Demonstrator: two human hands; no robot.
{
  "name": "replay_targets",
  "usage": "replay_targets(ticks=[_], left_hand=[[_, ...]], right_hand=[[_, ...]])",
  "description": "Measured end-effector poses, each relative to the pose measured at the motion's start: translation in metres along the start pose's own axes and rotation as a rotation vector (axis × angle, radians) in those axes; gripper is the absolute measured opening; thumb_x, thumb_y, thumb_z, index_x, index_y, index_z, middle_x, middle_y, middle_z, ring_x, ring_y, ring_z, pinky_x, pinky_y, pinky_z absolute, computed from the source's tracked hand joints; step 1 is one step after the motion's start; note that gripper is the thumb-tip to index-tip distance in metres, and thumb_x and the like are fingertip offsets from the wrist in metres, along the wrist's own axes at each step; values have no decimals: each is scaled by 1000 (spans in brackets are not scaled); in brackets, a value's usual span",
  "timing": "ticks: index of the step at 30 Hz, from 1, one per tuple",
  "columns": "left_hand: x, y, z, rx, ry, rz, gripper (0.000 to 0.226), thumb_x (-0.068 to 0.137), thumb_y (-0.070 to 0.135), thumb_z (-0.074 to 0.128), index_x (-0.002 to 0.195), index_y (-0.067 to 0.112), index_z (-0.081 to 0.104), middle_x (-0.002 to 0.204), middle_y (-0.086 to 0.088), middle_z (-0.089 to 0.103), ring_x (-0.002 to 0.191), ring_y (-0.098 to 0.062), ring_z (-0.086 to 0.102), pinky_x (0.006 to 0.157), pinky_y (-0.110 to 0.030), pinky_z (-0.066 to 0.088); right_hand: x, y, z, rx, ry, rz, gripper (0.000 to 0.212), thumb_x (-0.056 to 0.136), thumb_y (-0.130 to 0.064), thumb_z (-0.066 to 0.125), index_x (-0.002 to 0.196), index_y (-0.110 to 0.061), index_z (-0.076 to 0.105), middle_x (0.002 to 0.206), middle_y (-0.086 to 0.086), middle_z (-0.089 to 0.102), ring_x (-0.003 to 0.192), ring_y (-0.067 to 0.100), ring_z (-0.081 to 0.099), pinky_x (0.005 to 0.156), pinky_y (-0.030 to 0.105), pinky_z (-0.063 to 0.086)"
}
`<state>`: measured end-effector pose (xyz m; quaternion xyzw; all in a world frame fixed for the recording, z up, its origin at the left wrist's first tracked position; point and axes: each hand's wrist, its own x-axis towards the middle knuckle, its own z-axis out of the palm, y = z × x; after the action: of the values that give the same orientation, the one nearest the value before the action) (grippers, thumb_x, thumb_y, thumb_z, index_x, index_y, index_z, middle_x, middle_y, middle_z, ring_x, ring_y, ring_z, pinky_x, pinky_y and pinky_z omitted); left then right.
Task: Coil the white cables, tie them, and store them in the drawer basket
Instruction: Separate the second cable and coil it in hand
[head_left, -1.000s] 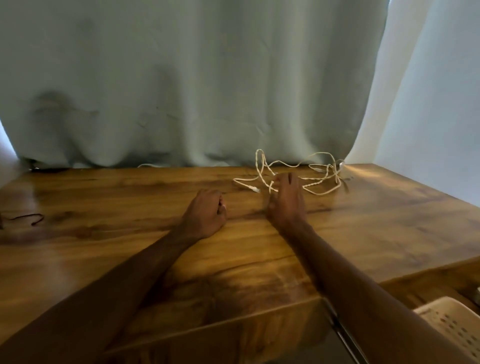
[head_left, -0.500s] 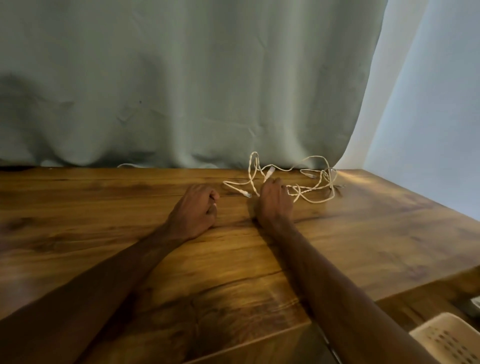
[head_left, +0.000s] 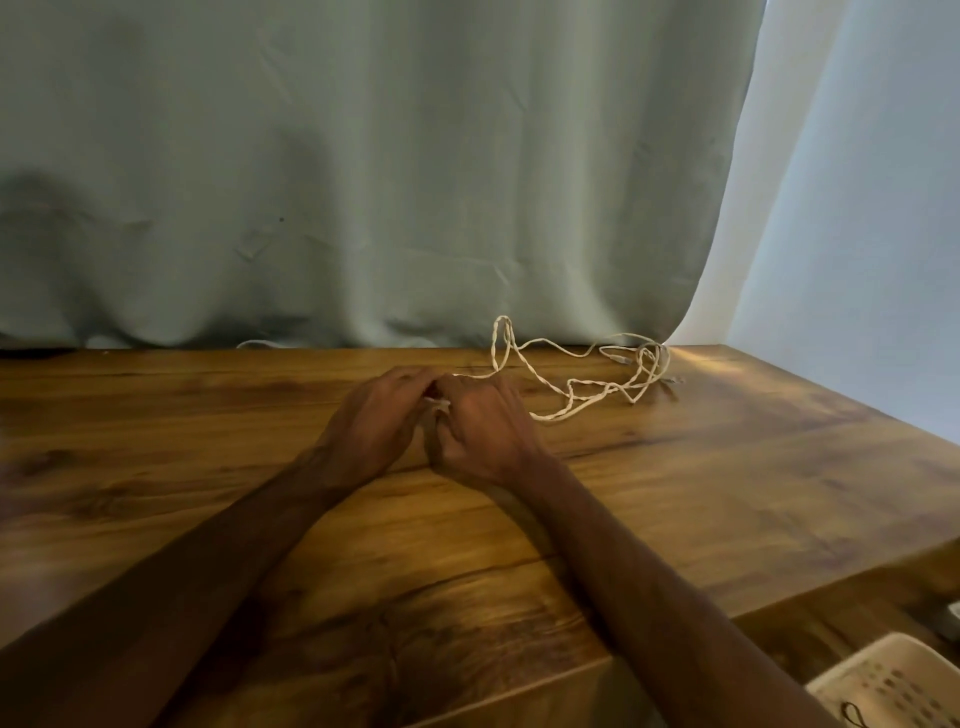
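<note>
A tangle of white cables (head_left: 582, 382) lies on the wooden table (head_left: 727, 493) near the back right, just in front of the curtain. One strand runs left from the tangle into my hands. My left hand (head_left: 376, 421) and my right hand (head_left: 480, 428) meet at the table's middle, fingers curled, pinching a white cable end between them. The fingertips are hidden behind the backs of the hands. A cream perforated basket (head_left: 893, 686) shows at the bottom right corner, below the table edge.
A pale green curtain (head_left: 363, 182) hangs along the table's back edge, and a light wall (head_left: 872, 234) stands to the right. A thin white strand (head_left: 260, 343) pokes out under the curtain at the back. A small dark loop (head_left: 852, 716) lies in the basket.
My right hand has pulled a cable end back from the tangle toward the middle. My left hand has moved right to meet it, and both now pinch that end.
</note>
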<state>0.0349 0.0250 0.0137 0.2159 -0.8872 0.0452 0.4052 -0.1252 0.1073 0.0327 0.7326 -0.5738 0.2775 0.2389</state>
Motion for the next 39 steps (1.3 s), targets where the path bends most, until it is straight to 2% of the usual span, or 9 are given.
replay_targets(ticks=[5, 8, 16, 19, 23, 27, 31, 36, 39], left_hand=[[1, -10, -17, 25, 138, -68, 19, 99, 5, 59, 112, 18, 65, 104, -4, 70, 94, -27, 64, 79, -41, 52], [-2, -21, -29, -8, 254, -286, 15, 100, 10, 52, 101, 22, 61, 92, 0, 67, 79, -23, 60, 68, -37, 46], [-28, -99, -41, -113, 375, -861, 15, 92, 11, 57, 101, 9, 68, 96, -19, 74, 90, -40, 71, 86, -51, 57], [-27, -96, -43, -391, 301, -1007, 16, 94, -2, 54, 101, 5, 67, 92, -19, 74, 68, -30, 70, 60, -36, 60], [-4, -53, -31, -838, 220, -1033, 38, 87, -5, 46, 68, 12, 74, 88, -24, 68, 51, -18, 52, 47, -27, 46], [9, 10, -30, -1223, -179, -928, 22, 99, 18, 57, 95, 3, 72, 90, -8, 69, 52, -9, 40, 43, -22, 30], [14, 42, -25, -1090, -269, -826, 49, 86, 53, 76, 106, 8, 72, 89, -6, 68, 53, -9, 46, 42, -19, 34], [10, 55, -14, -718, -185, -589, 27, 83, 44, 83, 101, 25, 79, 97, 10, 79, 91, -5, 73, 83, -30, 59], [12, 54, -26, -763, -96, -659, 19, 91, 38, 76, 93, 20, 80, 89, 6, 79, 83, -10, 73, 76, -35, 59]], right_hand=[[0, 30, -13, 26, 135, 144, 15, 85, -14, 66, 98, -10, 70, 77, 10, 73, 66, 36, 65, 64, 37, 47], [-9, 51, -20, 15, 175, 272, 18, 89, -15, 64, 105, -10, 69, 81, 12, 73, 72, 40, 66, 67, 38, 45], [-19, 79, -30, -37, 6, 449, 28, 98, -46, 62, 99, -22, 76, 96, 7, 77, 93, 35, 69, 72, 37, 48], [-15, 69, -27, -6, -129, 340, 34, 93, -54, 62, 98, -24, 78, 92, 4, 77, 88, 30, 70, 71, 35, 49], [-6, 42, -17, -105, -172, 248, 34, 101, -45, 50, 105, -22, 76, 96, 6, 76, 88, 30, 69, 69, 34, 42], [-4, 31, -13, -156, -181, 310, 30, 99, -40, 51, 107, -16, 68, 103, 11, 72, 92, 34, 67, 71, 37, 47], [-6, 23, -16, -142, -204, 315, 35, 86, -34, 67, 114, -15, 58, 106, 10, 70, 93, 33, 67, 71, 38, 50], [-4, 12, -9, -110, -174, 288, 44, 82, -38, 74, 115, -15, 56, 102, 6, 70, 90, 28, 69, 68, 35, 50], [-4, 23, -16, -91, -173, 361, 30, 87, -31, 69, 112, -16, 59, 99, 7, 71, 88, 30, 68, 68, 35, 48]])
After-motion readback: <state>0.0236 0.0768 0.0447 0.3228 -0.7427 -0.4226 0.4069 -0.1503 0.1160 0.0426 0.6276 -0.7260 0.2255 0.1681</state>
